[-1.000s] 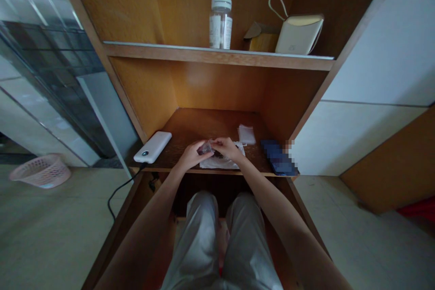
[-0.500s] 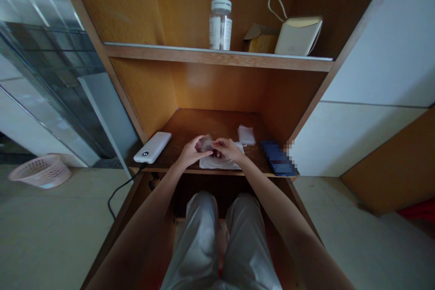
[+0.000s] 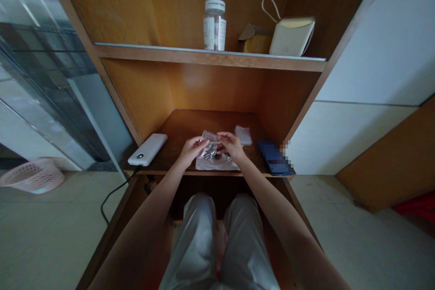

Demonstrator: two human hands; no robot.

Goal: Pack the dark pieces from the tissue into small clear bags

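Observation:
A small clear zip bag [image 3: 210,146] with a reddish edge is spread between my two hands. My left hand [image 3: 192,150] pinches its left side between thumb and fingers. At the bag's upper right, my right hand [image 3: 231,145] grips the edge, with its lower fingers curled below. Under the bag and both hands lies a larger crumpled translucent plastic bag [image 3: 217,164], near the shelf's front edge. Some small dark items show within or beneath the plastic, too unclear to name. Just behind my right hand rests a stack of small clear bags [image 3: 244,136].
A white power bank [image 3: 147,149] with a black cable lies at the left of the shelf, a dark blue phone [image 3: 274,158] at the right. Above stand a clear bottle [image 3: 214,26], a small cardboard box [image 3: 256,40] and a cream power bank [image 3: 292,36]. A pink basket [image 3: 32,176] sits on the floor.
The small zip bag has gone from bunched in my left hand to stretched out between both hands. My right hand has moved up to its top edge. The whole view has shifted slightly.

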